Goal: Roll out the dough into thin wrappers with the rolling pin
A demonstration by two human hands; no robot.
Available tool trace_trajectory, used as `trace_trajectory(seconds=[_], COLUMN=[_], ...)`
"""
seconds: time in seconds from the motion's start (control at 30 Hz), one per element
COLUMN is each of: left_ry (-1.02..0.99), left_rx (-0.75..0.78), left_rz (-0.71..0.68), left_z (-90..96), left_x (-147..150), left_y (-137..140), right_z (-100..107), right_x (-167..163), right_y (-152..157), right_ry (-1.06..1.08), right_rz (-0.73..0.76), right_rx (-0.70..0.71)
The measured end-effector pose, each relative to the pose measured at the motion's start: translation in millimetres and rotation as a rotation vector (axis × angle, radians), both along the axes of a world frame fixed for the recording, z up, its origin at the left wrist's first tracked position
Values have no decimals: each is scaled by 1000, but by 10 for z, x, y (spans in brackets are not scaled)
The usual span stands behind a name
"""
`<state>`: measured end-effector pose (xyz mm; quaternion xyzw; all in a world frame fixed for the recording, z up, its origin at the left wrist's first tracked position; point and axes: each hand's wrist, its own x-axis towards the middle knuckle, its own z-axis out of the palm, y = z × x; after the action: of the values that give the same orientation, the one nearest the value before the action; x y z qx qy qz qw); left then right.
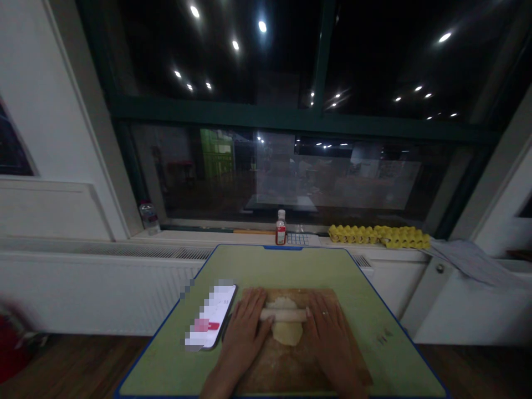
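A pale wooden rolling pin (284, 315) lies crosswise over a flattened piece of dough (287, 333), which shows both beyond and in front of it. My left hand (248, 321) covers the pin's left end, thumb against its near side and fingers reaching over it. On the pin's right end rests my right hand (328, 324), its long fingers laid over it and a ring on one of them. Both hands hold the pin between them, hiding its ends. Under the dough is a brown wooden board (286, 374).
The board sits on a green table (166, 366) with a blue rim. A lit phone (214, 318) lies left of my left hand. Along the windowsill stand a small red-labelled bottle (281, 228), yellow egg cartons (378, 235) and a clear bottle (148, 218). A white radiator (95, 293) is behind.
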<state>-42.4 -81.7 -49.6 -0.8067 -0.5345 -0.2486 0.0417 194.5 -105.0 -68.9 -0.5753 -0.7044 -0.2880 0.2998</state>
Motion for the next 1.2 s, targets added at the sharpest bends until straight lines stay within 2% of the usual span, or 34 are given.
trace_trajectory(seconds=[0.13, 0.27, 0.37, 0.47, 0.6, 0.73, 0.9, 1.0, 1.2], left_ry=[-7, 1, 38, 71, 60, 29, -3, -18, 35], left_rx=[9, 79, 155, 221, 198, 95, 28, 52, 155], left_rz=[3, -6, -59, -108, -65, 12, 23, 19, -39], left_z=[11, -29, -74, -109, -107, -56, -5, -27, -103], left_x=[11, -46, -122, -170, -121, -15, 50, 41, -81], left_y=[51, -235, -492, -630, -552, -244, 55, -8, -489], right_z=[30, -102, -263, -354, -276, -105, -1, -28, -289], right_x=[-33, 16, 96, 130, 65, -11, -46, -47, 46], right_y=[35, -161, -303, -372, -342, -141, 93, 27, -315], right_ry=[11, 0, -62, -83, -2, 31, 27, 18, -3], right_rz=[-23, -20, 26, 30, 27, 4, -1, -12, 5], right_rx=[-8, 74, 145, 203, 141, 74, 30, 36, 118])
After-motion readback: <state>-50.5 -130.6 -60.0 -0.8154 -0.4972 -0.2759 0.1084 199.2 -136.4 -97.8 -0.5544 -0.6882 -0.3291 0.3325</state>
